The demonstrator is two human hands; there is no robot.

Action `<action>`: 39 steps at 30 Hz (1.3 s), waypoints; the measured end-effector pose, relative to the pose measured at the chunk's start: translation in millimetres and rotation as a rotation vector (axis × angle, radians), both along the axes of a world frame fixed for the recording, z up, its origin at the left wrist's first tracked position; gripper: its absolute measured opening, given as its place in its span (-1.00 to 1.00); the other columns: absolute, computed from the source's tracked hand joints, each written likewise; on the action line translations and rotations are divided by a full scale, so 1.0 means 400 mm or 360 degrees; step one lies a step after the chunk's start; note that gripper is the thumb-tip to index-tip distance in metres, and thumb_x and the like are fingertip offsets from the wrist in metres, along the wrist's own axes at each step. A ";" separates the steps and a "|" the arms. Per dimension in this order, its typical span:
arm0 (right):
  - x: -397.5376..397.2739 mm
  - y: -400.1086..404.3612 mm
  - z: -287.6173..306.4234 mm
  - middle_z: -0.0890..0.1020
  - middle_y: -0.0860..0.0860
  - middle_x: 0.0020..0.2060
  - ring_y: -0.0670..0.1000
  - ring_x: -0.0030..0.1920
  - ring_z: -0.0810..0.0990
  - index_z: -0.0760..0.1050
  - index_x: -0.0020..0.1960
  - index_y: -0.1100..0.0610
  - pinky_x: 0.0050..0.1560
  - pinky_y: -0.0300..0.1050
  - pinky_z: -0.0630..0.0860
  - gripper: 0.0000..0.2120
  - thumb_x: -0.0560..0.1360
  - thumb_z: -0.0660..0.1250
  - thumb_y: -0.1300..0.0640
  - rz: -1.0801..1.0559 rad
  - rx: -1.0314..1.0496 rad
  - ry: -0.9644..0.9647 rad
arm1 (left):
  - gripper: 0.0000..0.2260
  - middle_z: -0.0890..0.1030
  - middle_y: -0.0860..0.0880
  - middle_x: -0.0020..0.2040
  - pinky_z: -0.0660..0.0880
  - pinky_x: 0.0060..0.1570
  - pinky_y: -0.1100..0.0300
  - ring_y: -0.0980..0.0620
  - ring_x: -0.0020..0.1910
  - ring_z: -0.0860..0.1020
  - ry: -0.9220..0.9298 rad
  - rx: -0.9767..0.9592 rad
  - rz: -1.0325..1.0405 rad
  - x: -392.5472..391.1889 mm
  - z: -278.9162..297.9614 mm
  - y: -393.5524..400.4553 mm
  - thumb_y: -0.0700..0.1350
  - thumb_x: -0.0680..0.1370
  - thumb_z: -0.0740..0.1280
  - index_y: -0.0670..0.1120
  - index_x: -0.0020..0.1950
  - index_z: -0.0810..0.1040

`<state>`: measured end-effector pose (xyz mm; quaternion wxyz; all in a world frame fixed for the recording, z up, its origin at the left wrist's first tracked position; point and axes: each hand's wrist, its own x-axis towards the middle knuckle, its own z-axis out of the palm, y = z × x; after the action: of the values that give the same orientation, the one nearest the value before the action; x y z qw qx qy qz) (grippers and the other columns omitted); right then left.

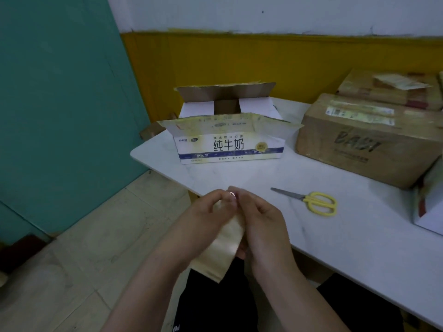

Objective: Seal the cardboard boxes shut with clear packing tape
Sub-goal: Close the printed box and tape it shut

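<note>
Both hands meet just off the worktop's [347, 226] near edge: the left hand [206, 212] and right hand [261, 219] have fingertips pinched together on the top end of a strip of clear packing tape [223, 245], which hangs down between the wrists. Beyond them, the white milk box [230, 144] stands at the far left corner with its flaps open. Yellow-handled scissors [311, 200] lie to the right, well apart from the hands. A closed brown box [364, 140] fills the far right.
</note>
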<state>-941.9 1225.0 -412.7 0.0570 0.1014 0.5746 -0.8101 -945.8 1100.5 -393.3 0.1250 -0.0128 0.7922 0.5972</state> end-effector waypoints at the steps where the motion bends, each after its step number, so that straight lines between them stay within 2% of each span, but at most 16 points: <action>1: -0.001 0.005 0.007 0.73 0.10 -0.23 0.12 -0.33 0.63 0.71 0.00 0.04 -0.41 -0.10 0.51 -0.82 0.60 0.32 0.08 -0.0047 0.0010 0.0024 | -0.80 0.69 -0.06 -0.13 0.56 0.01 0.09 -0.05 -0.09 0.66 0.0065 -0.0046 -0.0013 0.002 -0.004 0.012 0.03 0.66 0.26 -0.04 0.02 0.59; 3: -0.002 0.022 0.018 0.72 0.18 -0.21 0.24 -0.22 0.62 0.73 -0.09 0.04 -0.19 0.14 0.52 -0.82 0.57 0.37 0.04 -0.0117 0.0020 0.0043 | -0.80 0.70 0.00 -0.12 0.56 0.02 0.09 0.02 -0.08 0.66 0.0136 -0.0024 -0.0053 0.004 -0.006 0.038 0.06 0.66 0.26 -0.02 0.01 0.60; 6: -0.005 0.054 0.038 0.69 0.25 -0.21 0.27 -0.23 0.56 0.73 -0.17 0.07 -0.19 0.19 0.46 -0.77 0.53 0.40 -0.05 -0.0137 0.0072 0.0077 | -0.84 0.67 0.10 -0.17 0.46 -0.17 0.35 0.20 -0.20 0.59 0.0321 -0.0031 -0.0007 0.011 0.012 0.076 0.00 0.65 0.28 0.00 -0.02 0.61; 9: -0.013 0.095 0.049 0.72 0.10 -0.21 0.16 -0.20 0.66 0.72 -0.18 0.07 -0.22 0.02 0.53 -0.76 0.55 0.38 -0.03 -0.0219 0.0199 0.0291 | -0.87 0.69 0.04 -0.21 0.57 -0.22 0.22 0.06 -0.28 0.67 0.0406 0.0011 -0.0060 0.016 0.030 0.108 -0.02 0.65 0.28 0.03 0.01 0.61; 12: -0.042 0.162 0.030 0.70 -0.15 -0.02 -0.14 0.04 0.66 0.73 -0.05 0.03 0.05 -0.20 0.55 -0.85 0.57 0.37 0.13 -0.0393 0.0839 0.0876 | -0.87 0.70 -0.05 -0.26 0.58 -0.36 0.18 -0.04 -0.42 0.67 0.0342 0.0136 -0.0177 0.009 0.053 0.128 -0.09 0.67 0.26 0.01 0.02 0.59; 16: -0.089 0.258 0.020 0.57 -0.30 0.26 -0.24 0.25 0.54 0.66 0.20 -0.02 0.26 -0.35 0.43 -0.76 0.58 0.33 0.00 -0.0194 0.1369 0.1256 | -0.79 0.68 -0.25 -0.27 0.59 -0.28 0.09 -0.19 -0.36 0.66 0.0114 0.0251 -0.0311 -0.027 0.068 0.155 -0.06 0.69 0.20 0.13 -0.01 0.60; 19: -0.112 0.283 0.044 0.60 -0.26 0.23 -0.22 0.29 0.53 0.64 0.23 -0.02 0.31 -0.28 0.43 -0.77 0.61 0.31 0.06 -0.0084 0.1161 0.1220 | -0.81 0.70 -0.20 -0.26 0.63 -0.24 0.08 -0.13 -0.32 0.68 0.0049 0.0312 -0.0318 -0.051 0.075 0.194 -0.09 0.70 0.19 0.14 0.15 0.56; 21: -0.122 0.286 0.072 0.63 -0.26 0.19 -0.21 0.27 0.55 0.63 0.22 -0.03 0.27 -0.32 0.44 -0.75 0.59 0.27 0.06 -0.0046 0.0892 0.1153 | -0.77 0.72 0.07 -0.27 0.57 -0.30 0.32 0.13 -0.32 0.69 0.0097 0.0280 -0.0314 -0.068 0.080 0.220 -0.10 0.69 0.19 0.16 0.29 0.45; 23: -0.133 0.297 0.092 0.65 -0.23 0.16 -0.16 0.22 0.59 0.64 0.21 0.00 0.23 -0.30 0.47 -0.74 0.59 0.26 0.07 -0.0041 0.0748 0.1132 | -0.62 0.71 0.24 -0.16 0.52 -0.21 0.42 0.32 -0.18 0.66 0.0157 0.0130 -0.0284 -0.092 0.087 0.239 0.16 0.61 0.23 0.20 0.42 0.34; 25: -0.141 0.313 0.094 0.66 -0.23 0.14 -0.16 0.18 0.62 0.65 0.18 0.01 0.20 -0.29 0.49 -0.74 0.59 0.25 0.08 -0.0038 0.0786 0.1140 | -0.30 0.62 0.24 0.12 0.48 -0.03 0.41 0.35 0.04 0.58 0.0328 -0.0207 -0.0256 -0.120 0.096 0.245 0.45 0.36 0.17 0.24 0.46 0.27; 26: -0.144 0.319 0.090 0.67 -0.24 0.11 -0.18 0.16 0.62 0.66 0.15 0.00 0.18 -0.35 0.47 -0.75 0.59 0.25 0.08 -0.0031 0.0818 0.1143 | -0.27 0.54 0.22 0.23 0.47 0.03 0.41 0.32 0.14 0.53 0.0439 -0.0295 -0.0176 -0.138 0.095 0.243 0.49 0.29 0.14 0.23 0.42 0.32; 29: -0.144 0.334 0.074 0.69 -0.25 0.04 -0.20 0.04 0.65 0.67 0.04 -0.04 0.05 -0.45 0.44 -0.78 0.58 0.25 0.12 -0.0041 0.0813 0.1167 | -0.51 0.61 0.19 0.19 0.50 0.09 0.39 0.22 0.20 0.56 0.0519 -0.0009 -0.0132 -0.172 0.111 0.247 0.39 0.37 0.20 0.17 0.14 0.61; 32: -0.144 0.345 0.063 0.68 -0.20 0.05 -0.14 0.12 0.63 0.65 0.05 -0.06 0.10 -0.40 0.45 -0.78 0.60 0.23 0.12 -0.0021 0.0882 0.1285 | -0.71 0.72 0.04 0.07 0.51 0.31 -0.03 -0.01 0.20 0.63 0.0319 0.0244 -0.0294 -0.192 0.116 0.262 0.19 0.49 0.33 0.10 0.03 0.74; 33: -0.145 0.349 0.060 0.67 -0.19 0.07 -0.12 0.15 0.62 0.64 0.08 -0.06 0.14 -0.37 0.44 -0.78 0.61 0.23 0.13 0.0006 0.0924 0.1316 | -0.73 0.72 0.00 0.07 0.50 0.33 -0.06 -0.05 0.19 0.63 0.0297 0.0301 -0.0266 -0.196 0.116 0.263 0.15 0.45 0.37 0.07 0.03 0.74; 37: -0.147 0.359 0.057 0.64 -0.20 0.15 -0.07 0.27 0.56 0.65 0.15 -0.01 0.25 -0.32 0.39 -0.75 0.63 0.22 0.05 0.0094 0.1063 0.1328 | -0.69 0.72 -0.13 0.06 0.57 0.21 0.09 -0.06 0.12 0.67 0.0199 0.0550 -0.0217 -0.204 0.120 0.256 0.00 0.38 0.43 -0.13 0.03 0.75; 39: -0.145 0.363 0.059 0.64 -0.20 0.15 -0.06 0.27 0.55 0.66 0.16 -0.01 0.26 -0.30 0.39 -0.73 0.63 0.21 0.00 0.0097 0.1130 0.1320 | -0.72 0.73 -0.14 0.01 0.58 0.17 0.11 -0.03 0.04 0.68 0.0253 0.0567 -0.0196 -0.204 0.125 0.255 -0.01 0.36 0.44 -0.13 -0.02 0.75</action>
<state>-1000.0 1370.4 -389.1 -0.1887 -0.2304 0.7897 -0.5363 -1027.5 1202.7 -343.2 0.0987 0.1052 0.6806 0.7183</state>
